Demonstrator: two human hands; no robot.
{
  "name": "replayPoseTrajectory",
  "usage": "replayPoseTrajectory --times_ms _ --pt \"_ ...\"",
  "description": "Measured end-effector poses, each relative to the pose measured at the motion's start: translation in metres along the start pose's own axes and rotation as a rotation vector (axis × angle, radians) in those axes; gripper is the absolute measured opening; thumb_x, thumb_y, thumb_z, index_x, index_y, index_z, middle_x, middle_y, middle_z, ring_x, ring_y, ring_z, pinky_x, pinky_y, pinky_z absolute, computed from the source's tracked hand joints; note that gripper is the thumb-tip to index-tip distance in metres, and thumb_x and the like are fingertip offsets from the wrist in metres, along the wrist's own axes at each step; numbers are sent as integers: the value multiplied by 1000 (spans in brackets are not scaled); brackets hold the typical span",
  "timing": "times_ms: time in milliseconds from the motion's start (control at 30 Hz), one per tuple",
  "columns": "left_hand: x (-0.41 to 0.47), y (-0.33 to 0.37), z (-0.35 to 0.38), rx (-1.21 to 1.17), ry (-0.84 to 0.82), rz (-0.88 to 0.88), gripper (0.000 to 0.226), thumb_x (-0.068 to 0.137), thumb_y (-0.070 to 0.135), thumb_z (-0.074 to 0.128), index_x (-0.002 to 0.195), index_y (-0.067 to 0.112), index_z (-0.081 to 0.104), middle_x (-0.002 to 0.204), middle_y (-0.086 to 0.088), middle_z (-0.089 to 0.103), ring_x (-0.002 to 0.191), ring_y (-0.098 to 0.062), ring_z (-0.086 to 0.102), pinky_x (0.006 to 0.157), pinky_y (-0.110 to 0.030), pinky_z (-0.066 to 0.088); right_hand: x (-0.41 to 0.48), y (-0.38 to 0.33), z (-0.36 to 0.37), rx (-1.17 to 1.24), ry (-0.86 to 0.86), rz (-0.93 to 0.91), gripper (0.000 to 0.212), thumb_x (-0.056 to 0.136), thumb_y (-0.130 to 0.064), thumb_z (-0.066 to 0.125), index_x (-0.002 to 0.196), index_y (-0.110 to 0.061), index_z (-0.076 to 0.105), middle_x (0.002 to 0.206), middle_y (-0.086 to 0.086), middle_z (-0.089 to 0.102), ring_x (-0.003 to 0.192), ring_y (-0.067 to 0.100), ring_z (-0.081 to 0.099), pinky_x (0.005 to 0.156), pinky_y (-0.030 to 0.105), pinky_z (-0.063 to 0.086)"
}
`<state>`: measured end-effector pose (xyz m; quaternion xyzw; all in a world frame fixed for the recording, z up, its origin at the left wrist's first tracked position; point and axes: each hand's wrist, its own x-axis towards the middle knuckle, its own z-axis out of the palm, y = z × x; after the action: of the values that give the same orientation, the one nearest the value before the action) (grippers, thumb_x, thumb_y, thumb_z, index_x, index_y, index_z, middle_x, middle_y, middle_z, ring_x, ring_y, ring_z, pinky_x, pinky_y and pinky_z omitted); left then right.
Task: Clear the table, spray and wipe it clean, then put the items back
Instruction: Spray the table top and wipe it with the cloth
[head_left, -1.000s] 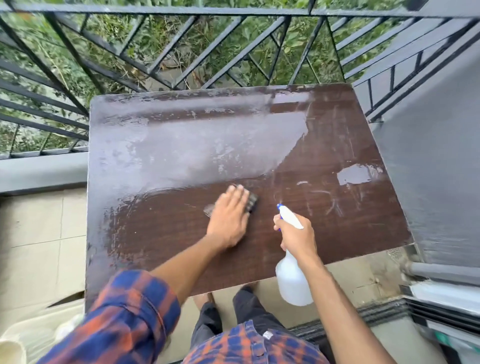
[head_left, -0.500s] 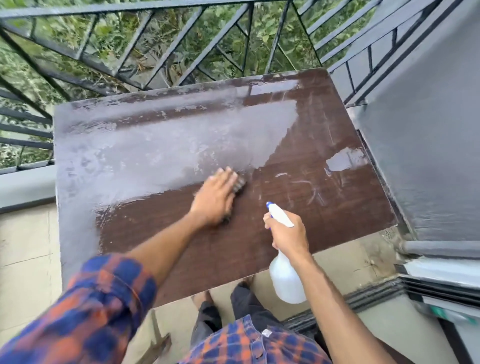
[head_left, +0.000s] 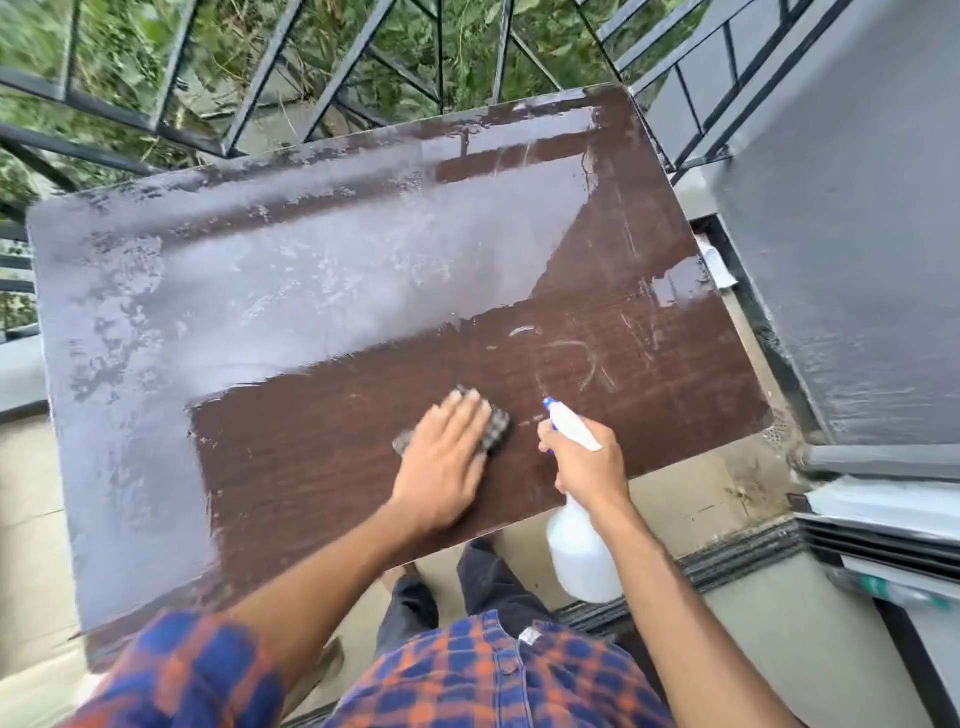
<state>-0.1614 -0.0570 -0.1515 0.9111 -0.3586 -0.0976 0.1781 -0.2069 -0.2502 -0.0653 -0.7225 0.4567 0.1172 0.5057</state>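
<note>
A dark checked cloth (head_left: 496, 427) is pressed flat beneath the spread, extended fingers (head_left: 470, 413) of the left hand (head_left: 441, 467); its edges are seen past the fingertips and beside the thumb. One spray bottle (head_left: 579, 551) is gripped by the closed right hand (head_left: 584, 462), the neck enclosed by curled fingers, the long axis tilted so that the blue-tipped nozzle is pointed up and away over the table (head_left: 311, 312) while the white body is hung below the near edge. One cloth and one bottle are counted. The tabletop is seen wet and dark near the hands, pale and filmy farther off, with a railing (head_left: 332, 78) beyond.
</note>
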Motion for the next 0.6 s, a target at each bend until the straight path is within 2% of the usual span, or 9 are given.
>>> replayPoseTrajectory --times_ms 133,233,467,600 --pt "-41 18 16 31 -102 222 59 101 36 44 154 14 35 164 -7 27 152 -26 21 120 -46 24 10 -3 -16 20 -10 -21 17 86 -21 67 76 -9 72 72 20 67 39 23 48 51 30 41" --pt "-26 -2 4 31 -138 302 58 102 39 42 155 17 34 164 -4 26 152 -23 21 123 -43 19 15 -6 -18 32 -22 -26 18 87 -20 68 71 -14 73 68 7 65 43 21 47 47 29 40" --pt "81 -78 -38 33 -75 -38 63 101 44 32 156 14 32 163 -12 27 151 -31 22 119 -54 25 11 -22 -16 103 5 -28 19 87 -16 67 69 -17 72 64 1 59 49 22 47 40 23 38" --pt "130 -92 -44 18 20 -223 61 100 40 38 154 12 33 161 -15 30 149 -35 23 119 -54 23 3 -19 -18 137 73 2 14 84 -18 66 73 -13 73 68 4 62 51 23 47 39 21 38"
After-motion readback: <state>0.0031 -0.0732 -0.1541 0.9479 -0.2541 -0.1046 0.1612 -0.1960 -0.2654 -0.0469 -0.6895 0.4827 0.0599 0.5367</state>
